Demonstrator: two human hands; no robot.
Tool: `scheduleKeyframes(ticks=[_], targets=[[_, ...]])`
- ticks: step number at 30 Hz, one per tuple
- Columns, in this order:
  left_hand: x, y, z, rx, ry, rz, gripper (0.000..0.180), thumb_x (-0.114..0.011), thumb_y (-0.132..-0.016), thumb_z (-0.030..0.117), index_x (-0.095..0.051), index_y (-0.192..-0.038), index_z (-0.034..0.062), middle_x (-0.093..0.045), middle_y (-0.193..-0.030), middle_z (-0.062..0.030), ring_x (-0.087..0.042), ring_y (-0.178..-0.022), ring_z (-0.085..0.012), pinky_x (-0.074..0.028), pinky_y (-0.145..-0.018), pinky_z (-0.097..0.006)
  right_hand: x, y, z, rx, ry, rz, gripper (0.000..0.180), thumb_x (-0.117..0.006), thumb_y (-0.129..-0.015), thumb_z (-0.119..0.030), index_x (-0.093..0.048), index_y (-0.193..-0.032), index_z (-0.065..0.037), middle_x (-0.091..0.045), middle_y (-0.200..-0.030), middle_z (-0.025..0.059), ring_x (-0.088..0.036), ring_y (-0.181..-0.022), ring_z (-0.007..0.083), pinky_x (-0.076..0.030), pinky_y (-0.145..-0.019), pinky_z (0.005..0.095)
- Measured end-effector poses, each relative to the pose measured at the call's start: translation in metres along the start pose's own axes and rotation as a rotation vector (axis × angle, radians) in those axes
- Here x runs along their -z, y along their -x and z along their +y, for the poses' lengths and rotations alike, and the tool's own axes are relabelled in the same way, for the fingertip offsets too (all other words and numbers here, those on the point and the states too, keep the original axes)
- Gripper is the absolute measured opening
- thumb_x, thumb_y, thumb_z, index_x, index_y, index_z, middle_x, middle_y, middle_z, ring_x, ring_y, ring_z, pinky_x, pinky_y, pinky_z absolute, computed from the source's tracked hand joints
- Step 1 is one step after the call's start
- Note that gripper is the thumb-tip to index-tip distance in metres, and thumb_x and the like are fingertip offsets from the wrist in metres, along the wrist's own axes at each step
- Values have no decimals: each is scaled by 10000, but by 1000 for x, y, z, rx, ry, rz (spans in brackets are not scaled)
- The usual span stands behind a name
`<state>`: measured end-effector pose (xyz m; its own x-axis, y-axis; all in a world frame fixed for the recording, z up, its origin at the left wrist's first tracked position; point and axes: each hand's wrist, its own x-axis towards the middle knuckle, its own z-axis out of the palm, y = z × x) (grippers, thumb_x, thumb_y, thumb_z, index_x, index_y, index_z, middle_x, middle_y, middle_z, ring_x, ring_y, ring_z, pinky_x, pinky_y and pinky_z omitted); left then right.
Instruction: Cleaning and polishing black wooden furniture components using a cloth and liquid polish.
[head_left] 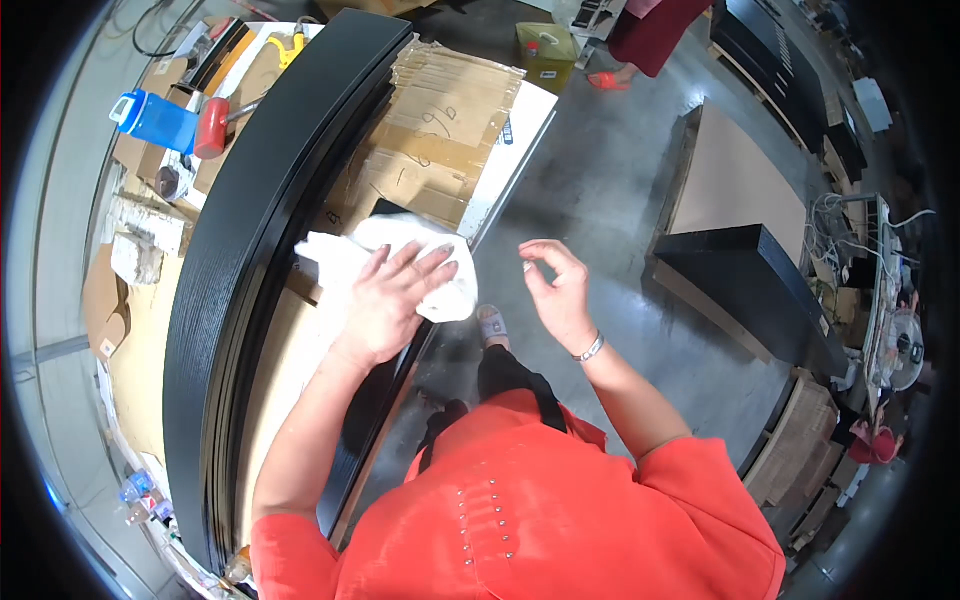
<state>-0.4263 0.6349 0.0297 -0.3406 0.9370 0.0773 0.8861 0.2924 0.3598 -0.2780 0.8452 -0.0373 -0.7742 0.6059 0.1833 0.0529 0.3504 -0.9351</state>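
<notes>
My left hand (388, 308) lies flat on a crumpled white cloth (455, 290), its fingers spread and the palm down. Under the cloth runs a dark panel (372, 415) along the table's near right edge; the cloth and my arm hide much of it. Over the floor to the right, apart from the table, my right hand (562, 290) hangs in the air. Its fingers are loosely curved toward the thumb with a gap between, and nothing shows in them. A bracelet sits on that wrist. Left of the cloth stands a stack of long curved black panels (235, 235).
A cardboard sheet (440, 120) covers the far tabletop. Beyond the black panels lie a blue bottle (160, 120), a red mallet (211, 128) and a yellow tool (290, 48). On the right, a large black-edged piece (740, 270) rests on the floor. A person in dark red trousers (650, 40) stands at the back.
</notes>
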Motion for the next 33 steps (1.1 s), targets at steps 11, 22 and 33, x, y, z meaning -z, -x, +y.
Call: scheduleKeyframes(ticks=[11, 22, 33], targets=[[-22, 32, 66, 160, 235, 165, 574, -536, -674, -106, -643, -1224, 20, -702, -1051, -183, -691, -975, -351, -562, -864, -411, -35, -88, -14, 2, -11, -203, 161, -668, -823, -31, -700, -971, 22, -698, -889, 156, -669, -753, 245, -536, -725, 337], [3, 9, 28, 392, -19, 429, 727, -579, -667, -39, -543, -1380, 102, -524, -1415, -168, -487, -1301, -368, -370, -1081, -513, -165, -148, -30, 500, 226, -919, 250, -555, -937, -233, -687, -1016, -36, -674, -1115, 177, -631, -1014, 392, -496, -855, 461], [-45, 277, 79, 1240, -235, 375, 856, -566, -665, -129, -418, -1491, 40, -458, -1497, -205, -397, -1414, -396, -256, -1166, -547, -149, -128, -32, 351, 338, -879, 289, -532, -993, -282, -634, -962, -13, -666, -942, 201, -623, -871, 427, -490, -767, 477]])
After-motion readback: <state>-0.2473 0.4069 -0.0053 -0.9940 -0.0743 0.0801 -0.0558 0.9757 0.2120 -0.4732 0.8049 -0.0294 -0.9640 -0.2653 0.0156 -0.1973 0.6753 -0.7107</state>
